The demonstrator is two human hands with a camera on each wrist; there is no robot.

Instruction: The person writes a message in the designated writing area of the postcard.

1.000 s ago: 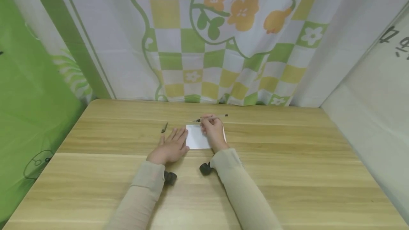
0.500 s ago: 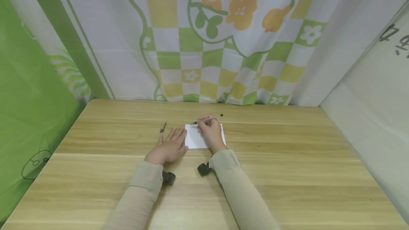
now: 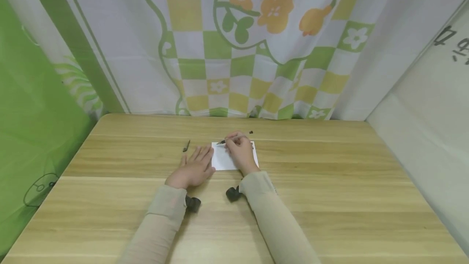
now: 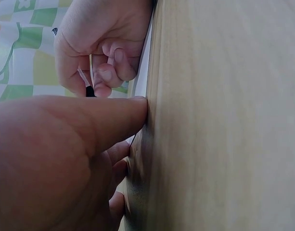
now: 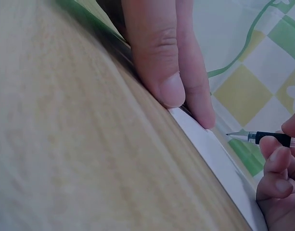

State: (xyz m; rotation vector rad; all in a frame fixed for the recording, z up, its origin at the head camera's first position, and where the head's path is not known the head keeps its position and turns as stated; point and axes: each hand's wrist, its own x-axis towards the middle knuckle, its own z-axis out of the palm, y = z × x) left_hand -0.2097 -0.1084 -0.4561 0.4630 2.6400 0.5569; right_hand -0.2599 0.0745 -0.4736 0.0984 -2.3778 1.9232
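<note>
A white sheet of paper (image 3: 222, 160) lies on the wooden table, partly covered by the right hand. My left hand (image 3: 195, 170) rests flat beside it with fingers spread, and its thumb and fingertips press the left edge. My right hand (image 3: 242, 152) pinches a gel pen between thumb and fingers. In the right wrist view the pen (image 5: 272, 139) shows a black grip and a bare metal tip, which stands slightly apart from the paper. That tip is over the sheet's upper left part in the head view.
A dark pen cap (image 3: 186, 146) lies on the table (image 3: 329, 182) beyond the left hand. A patterned curtain (image 3: 220, 68) hangs along the back edge. Green cloth (image 3: 44, 105) stands at the left and a pale sheet (image 3: 425, 105) at the right.
The right hand has shifted slightly left with the pen, bringing its tip from beyond the paper's top edge to over the sheet. My left hand has stayed on the paper's edge.
</note>
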